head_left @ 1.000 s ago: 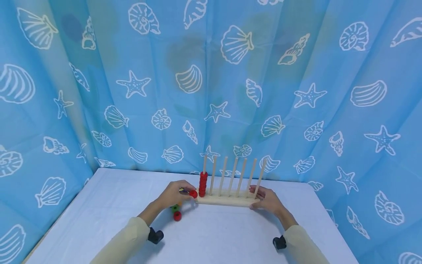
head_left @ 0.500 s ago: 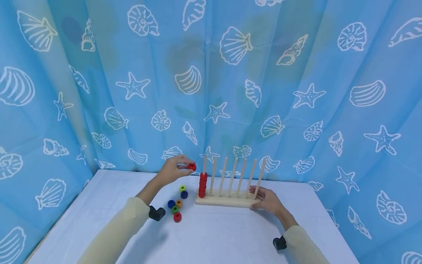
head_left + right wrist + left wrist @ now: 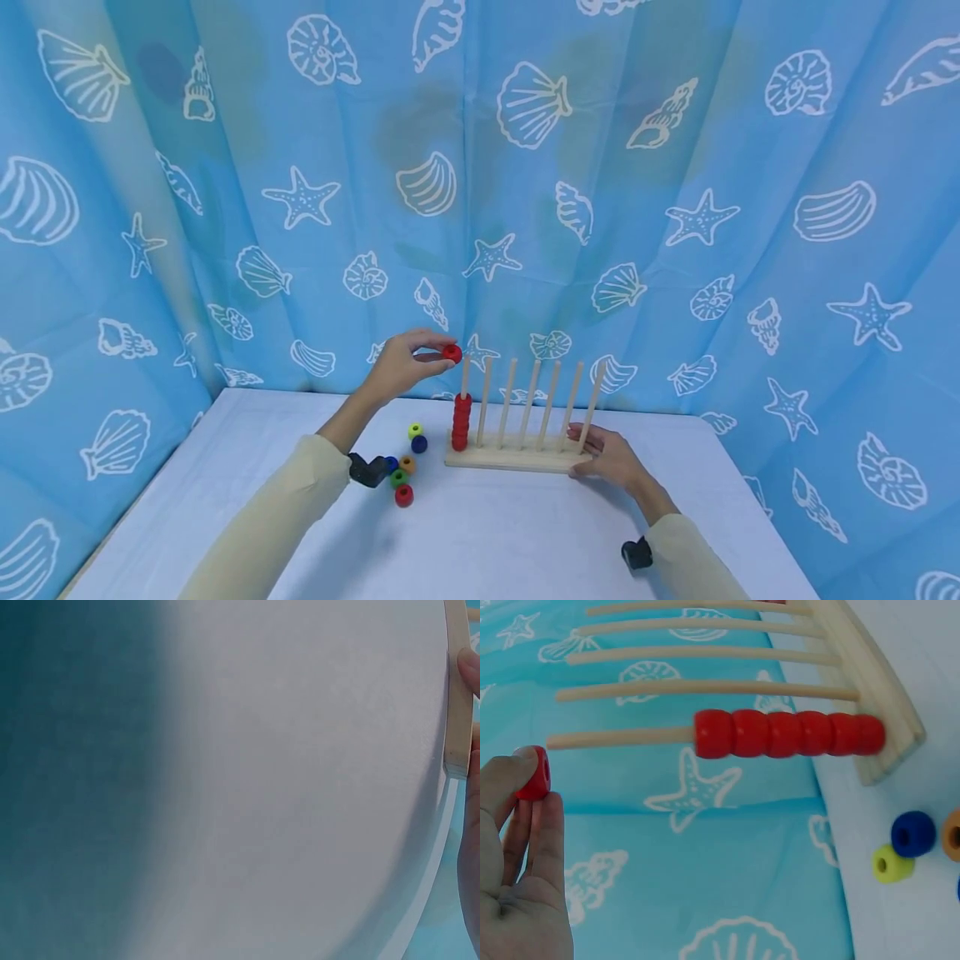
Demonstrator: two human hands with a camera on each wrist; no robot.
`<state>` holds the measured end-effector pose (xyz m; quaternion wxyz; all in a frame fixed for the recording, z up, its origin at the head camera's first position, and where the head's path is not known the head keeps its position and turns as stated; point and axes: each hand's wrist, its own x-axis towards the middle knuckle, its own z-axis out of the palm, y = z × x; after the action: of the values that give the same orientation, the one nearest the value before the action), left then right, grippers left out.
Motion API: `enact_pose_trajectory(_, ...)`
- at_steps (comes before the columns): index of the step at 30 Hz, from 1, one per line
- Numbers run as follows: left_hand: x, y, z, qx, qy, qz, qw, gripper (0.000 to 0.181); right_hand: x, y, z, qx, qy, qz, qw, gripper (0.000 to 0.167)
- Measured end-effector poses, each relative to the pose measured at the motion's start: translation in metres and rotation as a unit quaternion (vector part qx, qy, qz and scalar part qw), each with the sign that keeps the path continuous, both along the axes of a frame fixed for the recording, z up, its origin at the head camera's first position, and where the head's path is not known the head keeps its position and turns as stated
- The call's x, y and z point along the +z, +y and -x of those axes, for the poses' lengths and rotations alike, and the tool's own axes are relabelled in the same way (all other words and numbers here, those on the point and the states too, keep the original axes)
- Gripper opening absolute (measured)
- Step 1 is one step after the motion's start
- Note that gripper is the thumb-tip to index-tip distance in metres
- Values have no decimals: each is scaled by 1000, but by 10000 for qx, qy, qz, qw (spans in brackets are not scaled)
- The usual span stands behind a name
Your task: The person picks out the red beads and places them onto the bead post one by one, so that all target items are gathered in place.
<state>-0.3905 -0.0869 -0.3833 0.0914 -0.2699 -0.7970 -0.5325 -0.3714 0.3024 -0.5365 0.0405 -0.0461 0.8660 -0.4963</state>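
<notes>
Between thumb and fingers, my left hand (image 3: 401, 364) pinches a red bead (image 3: 452, 353) just left of the tip of the leftmost peg. In the left wrist view, this bead (image 3: 537, 774) is close to the peg's end but apart from it. A wooden peg rack (image 3: 510, 457) stands on the table with several upright pegs. Its leftmost peg carries a stack of red beads (image 3: 461, 422); the other pegs are bare. My right hand (image 3: 611, 456) grips the right end of the rack's base, thumb in front and fingers behind.
Left of the rack lie loose beads: yellow (image 3: 416, 430), dark blue (image 3: 419, 444), orange (image 3: 407, 464), green (image 3: 398, 478) and red (image 3: 404, 496). Another blue bead (image 3: 392, 464) is partly hidden by the left wrist camera. A blue shell-patterned curtain (image 3: 480, 208) hangs behind the white table (image 3: 510, 542).
My left hand has lifted the red bead from beside the rack's left end, up and then right to the leftmost peg's tip. The right hand has stayed on the base.
</notes>
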Motion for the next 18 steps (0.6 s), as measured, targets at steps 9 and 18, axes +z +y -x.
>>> enact_pose_trajectory(9, 9, 13, 0, -102, 9, 91, 9999, 32, 2, -1, -1, 30, 12, 68, 10000, 76)
enact_pose_trajectory(18, 15, 19, -2, -246, 132, 263, 9993, 32, 14, -5, -10, 60, -12, 120, 9999, 74)
